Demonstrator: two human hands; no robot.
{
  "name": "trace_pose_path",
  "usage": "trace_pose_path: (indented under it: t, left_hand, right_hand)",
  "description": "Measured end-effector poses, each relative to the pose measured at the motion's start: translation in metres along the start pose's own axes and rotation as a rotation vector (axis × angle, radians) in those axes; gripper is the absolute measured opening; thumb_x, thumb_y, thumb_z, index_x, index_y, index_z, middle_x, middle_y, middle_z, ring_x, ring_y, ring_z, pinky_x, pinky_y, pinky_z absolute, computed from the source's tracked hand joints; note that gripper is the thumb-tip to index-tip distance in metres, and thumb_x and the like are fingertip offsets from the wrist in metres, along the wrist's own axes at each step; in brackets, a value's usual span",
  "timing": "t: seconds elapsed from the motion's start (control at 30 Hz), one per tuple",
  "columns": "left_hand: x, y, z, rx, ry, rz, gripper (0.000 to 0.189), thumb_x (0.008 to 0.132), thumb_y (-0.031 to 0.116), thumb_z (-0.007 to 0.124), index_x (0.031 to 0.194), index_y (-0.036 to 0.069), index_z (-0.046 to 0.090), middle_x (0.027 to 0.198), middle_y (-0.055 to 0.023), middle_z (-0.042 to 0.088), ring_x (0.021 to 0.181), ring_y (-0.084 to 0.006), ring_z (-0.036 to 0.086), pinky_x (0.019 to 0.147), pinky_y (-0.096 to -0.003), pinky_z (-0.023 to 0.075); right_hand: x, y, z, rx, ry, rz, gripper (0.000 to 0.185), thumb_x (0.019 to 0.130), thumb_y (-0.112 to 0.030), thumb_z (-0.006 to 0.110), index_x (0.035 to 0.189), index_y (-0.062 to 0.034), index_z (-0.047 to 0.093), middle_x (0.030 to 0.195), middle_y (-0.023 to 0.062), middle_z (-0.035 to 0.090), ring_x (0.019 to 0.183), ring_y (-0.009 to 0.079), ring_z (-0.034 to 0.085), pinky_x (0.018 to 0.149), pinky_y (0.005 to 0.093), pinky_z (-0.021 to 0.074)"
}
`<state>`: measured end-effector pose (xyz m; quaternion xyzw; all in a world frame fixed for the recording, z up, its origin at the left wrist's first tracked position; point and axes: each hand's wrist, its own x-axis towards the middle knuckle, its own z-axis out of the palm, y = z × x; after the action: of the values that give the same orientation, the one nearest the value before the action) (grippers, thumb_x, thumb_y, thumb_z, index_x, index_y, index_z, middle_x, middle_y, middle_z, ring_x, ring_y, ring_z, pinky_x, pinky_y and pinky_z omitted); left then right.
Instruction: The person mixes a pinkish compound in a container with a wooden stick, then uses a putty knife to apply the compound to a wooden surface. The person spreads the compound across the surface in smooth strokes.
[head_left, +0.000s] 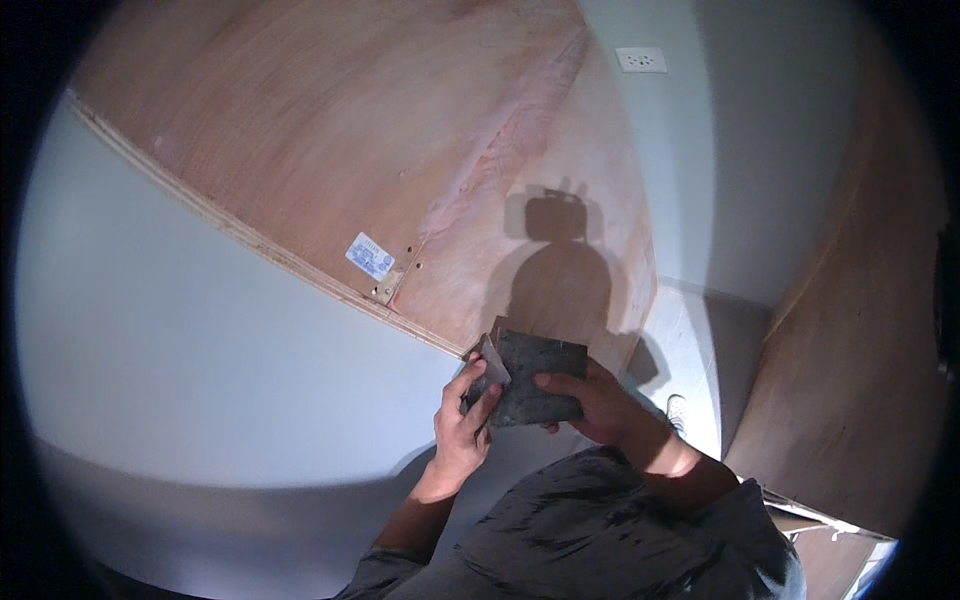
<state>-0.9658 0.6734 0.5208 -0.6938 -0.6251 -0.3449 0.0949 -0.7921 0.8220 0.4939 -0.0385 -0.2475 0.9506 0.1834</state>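
In my right hand (592, 397) is a dark, flat, roughly square sheet (536, 375), possibly sandpaper, with the thumb lying across its face. My left hand (465, 412) grips a small block or folded piece (491, 364) with a lighter grey face, close against the sheet's left edge. Whether the two pieces are joined I cannot tell. Both hands are near the edge of a plywood panel (300, 150). Across the panel runs a pinkish strip of filler (502, 146), reaching down near a small metal plate (390, 285) at the panel's edge.
A label (370, 256) with writing is stuck on the panel. A white wall socket (641, 60) is on the pale wall at the upper right. Another brown wooden panel (840, 360) rises at the right. A shoe (676, 411) shows on the floor beside my right arm.
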Motion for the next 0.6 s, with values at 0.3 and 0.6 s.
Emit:
trace_pose_path:
  t: [0.3,0.6]
  left_hand:
    - [-0.023,0.023,0.061,-0.07,-0.356,-0.427,0.061,0.096,-0.008,0.046,0.149,0.022,0.052,0.138,-0.0224,0.055,0.124,-0.0422,0.06,0.103,-0.0458,0.0525]
    - [-0.025,0.032,0.071,-0.17,-0.544,-0.501,0.049,0.104,0.002,0.049,0.15,0.018,0.051,0.134,-0.0219,0.058,0.114,-0.0366,0.065,0.095,-0.0445,0.0549]
  right_hand:
    - [0.072,-0.095,0.014,-1.125,0.249,-0.54,0.039,0.098,-0.012,0.058,0.134,0.0031,0.059,0.109,0.0227,0.068,0.096,0.0244,0.07,0.079,0.0416,0.0562]
    - [0.159,-0.132,0.015,-1.408,0.356,-1.041,0.038,0.095,-0.006,0.056,0.132,-0.0053,0.065,0.105,0.0212,0.066,0.1,0.038,0.066,0.088,0.0411,0.0524]
